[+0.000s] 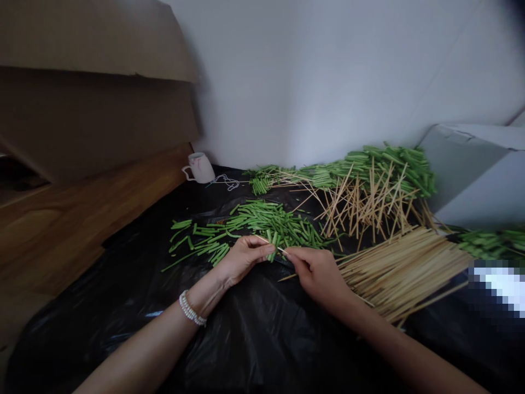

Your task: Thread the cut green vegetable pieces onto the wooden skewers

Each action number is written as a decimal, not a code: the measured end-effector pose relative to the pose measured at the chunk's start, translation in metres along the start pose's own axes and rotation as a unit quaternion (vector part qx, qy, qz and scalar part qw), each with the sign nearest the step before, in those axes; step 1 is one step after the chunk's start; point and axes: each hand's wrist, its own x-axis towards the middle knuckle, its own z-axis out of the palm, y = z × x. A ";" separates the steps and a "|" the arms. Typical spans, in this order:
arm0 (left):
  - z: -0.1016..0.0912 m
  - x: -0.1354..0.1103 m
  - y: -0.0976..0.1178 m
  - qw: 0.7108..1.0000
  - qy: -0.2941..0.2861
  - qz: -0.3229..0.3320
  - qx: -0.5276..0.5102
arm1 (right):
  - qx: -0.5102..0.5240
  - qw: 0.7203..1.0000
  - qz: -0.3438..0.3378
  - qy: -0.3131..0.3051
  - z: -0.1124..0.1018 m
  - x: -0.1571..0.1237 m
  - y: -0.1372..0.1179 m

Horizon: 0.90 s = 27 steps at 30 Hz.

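In the middle of the head view my left hand (250,253) pinches short cut green stems (272,244), which sit crosswise on a thin wooden skewer (283,251). Close beside it, my right hand (314,268) is closed on the skewer, thumb and fingers pressed together near the stems. Behind both hands lies a loose heap of cut green stems (262,216), partly hidden by them. A thick bundle of bare wooden skewers (410,273) lies right of my right hand. A string of white beads circles my left wrist.
Black plastic sheeting (246,339) covers the work surface. Filled skewers with green stems (377,164) are piled against the wall. A white mug (200,168) stands back left near a white cord (229,182). Cardboard (98,109) rises at left, a white box (476,158) at right.
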 end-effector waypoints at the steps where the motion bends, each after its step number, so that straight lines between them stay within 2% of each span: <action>1: 0.000 0.000 0.001 1.000 -0.005 0.010 0.005 | 0.037 0.999 0.019 -0.007 -0.002 0.002 -0.002; 3: -0.001 0.000 0.003 0.999 -0.013 0.040 0.025 | 0.075 0.996 0.039 -0.004 -0.005 0.004 -0.005; 5: -0.004 0.001 0.009 0.994 -0.004 0.086 0.063 | 0.078 0.996 0.038 0.031 -0.007 0.005 -0.004; 8: -0.012 0.005 0.019 0.973 0.062 0.163 0.148 | 0.049 0.994 0.034 0.096 -0.006 0.006 0.003; 11: -0.021 0.010 0.024 0.945 0.110 0.209 0.226 | 0.027 0.992 0.038 0.114 -0.005 0.006 0.012; 14: -0.028 0.014 0.019 0.917 0.101 0.230 0.311 | 0.013 0.994 0.028 0.105 -0.003 0.005 0.018; 18: -0.036 0.018 0.009 0.862 0.073 0.257 0.431 | -0.007 0.995 0.006 0.095 0.001 0.002 0.019; 22: -0.041 0.019 0.006 0.817 0.070 0.278 0.500 | -0.020 0.996 0.001 0.088 0.003 0.001 0.019; 25: -0.045 0.018 0.006 0.793 0.078 0.274 0.538 | -0.021 0.996 0.000 0.087 0.003 0.001 0.019; 27: -0.046 0.018 0.006 0.767 0.079 0.260 0.581 | -0.020 0.996 -0.002 0.087 0.003 0.001 0.019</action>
